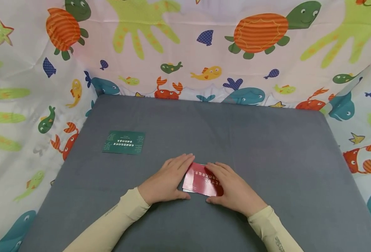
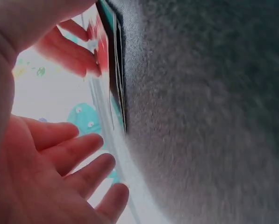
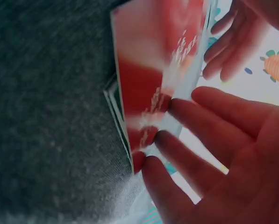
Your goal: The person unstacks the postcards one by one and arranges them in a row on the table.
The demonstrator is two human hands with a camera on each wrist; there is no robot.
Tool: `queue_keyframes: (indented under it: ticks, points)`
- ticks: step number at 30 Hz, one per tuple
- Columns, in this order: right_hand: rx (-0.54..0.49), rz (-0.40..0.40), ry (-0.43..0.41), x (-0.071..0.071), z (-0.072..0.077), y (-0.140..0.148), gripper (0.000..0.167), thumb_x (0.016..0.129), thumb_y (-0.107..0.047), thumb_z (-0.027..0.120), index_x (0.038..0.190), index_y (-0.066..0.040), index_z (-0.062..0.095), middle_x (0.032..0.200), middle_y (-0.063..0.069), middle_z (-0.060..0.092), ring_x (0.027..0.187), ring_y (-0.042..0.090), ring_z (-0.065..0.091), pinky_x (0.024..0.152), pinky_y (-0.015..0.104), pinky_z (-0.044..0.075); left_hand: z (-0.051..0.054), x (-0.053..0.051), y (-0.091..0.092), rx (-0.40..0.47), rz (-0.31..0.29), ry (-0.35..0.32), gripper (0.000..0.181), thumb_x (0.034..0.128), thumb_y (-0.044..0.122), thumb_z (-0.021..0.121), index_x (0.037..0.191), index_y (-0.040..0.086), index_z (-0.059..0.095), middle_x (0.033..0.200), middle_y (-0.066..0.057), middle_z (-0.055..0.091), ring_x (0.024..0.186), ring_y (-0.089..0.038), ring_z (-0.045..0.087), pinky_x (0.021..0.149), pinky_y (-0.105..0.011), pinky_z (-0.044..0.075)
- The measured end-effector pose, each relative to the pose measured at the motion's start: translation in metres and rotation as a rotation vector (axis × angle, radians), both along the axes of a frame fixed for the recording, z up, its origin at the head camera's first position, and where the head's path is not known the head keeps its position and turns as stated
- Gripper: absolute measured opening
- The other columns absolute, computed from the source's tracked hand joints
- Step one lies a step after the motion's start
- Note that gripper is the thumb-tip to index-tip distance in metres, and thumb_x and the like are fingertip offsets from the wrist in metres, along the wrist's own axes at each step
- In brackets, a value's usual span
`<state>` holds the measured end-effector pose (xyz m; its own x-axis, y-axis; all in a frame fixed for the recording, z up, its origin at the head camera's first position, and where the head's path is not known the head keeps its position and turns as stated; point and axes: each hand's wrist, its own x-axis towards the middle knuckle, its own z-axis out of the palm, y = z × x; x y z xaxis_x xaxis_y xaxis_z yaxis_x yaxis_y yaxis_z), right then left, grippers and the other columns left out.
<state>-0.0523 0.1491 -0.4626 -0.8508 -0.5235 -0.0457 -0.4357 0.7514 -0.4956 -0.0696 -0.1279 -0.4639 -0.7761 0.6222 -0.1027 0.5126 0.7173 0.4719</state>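
Note:
A glossy red card [image 1: 201, 180] with white writing lies on the grey table near the front middle. Edges of more cards [image 2: 121, 74] show beneath it in the left wrist view, stacked slightly out of line. Beside the left end of this stack is my left hand [image 1: 168, 180], its fingers extended and loosely bent. My right hand [image 1: 234, 189] lies over the right end of the red card. In the right wrist view, its nearly straight fingertips [image 3: 163, 137] touch the card's face. The right thumb is by the near edge in the head view.
A green card [image 1: 123, 142] with white writing lies flat at the left of the grey table [image 1: 283, 150]. Cloth curtains [image 1: 191, 45] printed with sea animals hang behind the table and along both sides.

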Motion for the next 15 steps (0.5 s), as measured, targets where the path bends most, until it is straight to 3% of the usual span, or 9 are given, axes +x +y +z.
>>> queue_keyframes:
  ticks: [7,15]
  points:
    - [0.015,0.052,0.04,-0.004,-0.003,0.002,0.101,0.077,-0.045,0.098,0.161,-0.013,0.05,0.166,0.006,0.051,0.156,0.034,0.045,0.126,0.059,0.04,0.0,-0.002,0.004,0.008,0.002,-0.047,0.114,0.0858,0.051,0.09,0.172,0.013,0.027,0.174,-0.004,0.04,0.161,-0.027,0.038,0.133,-0.052,0.029]
    - [-0.01,0.028,0.07,-0.003,-0.004,0.013,0.09,0.079,-0.037,0.098,0.154,-0.011,0.057,0.157,0.006,0.06,0.147,0.028,0.055,0.129,0.061,0.034,-0.003,-0.002,0.004,0.034,0.019,-0.021,0.105,0.0869,0.05,0.089,0.17,0.015,0.034,0.169,-0.002,0.046,0.155,-0.022,0.044,0.13,-0.049,0.032]
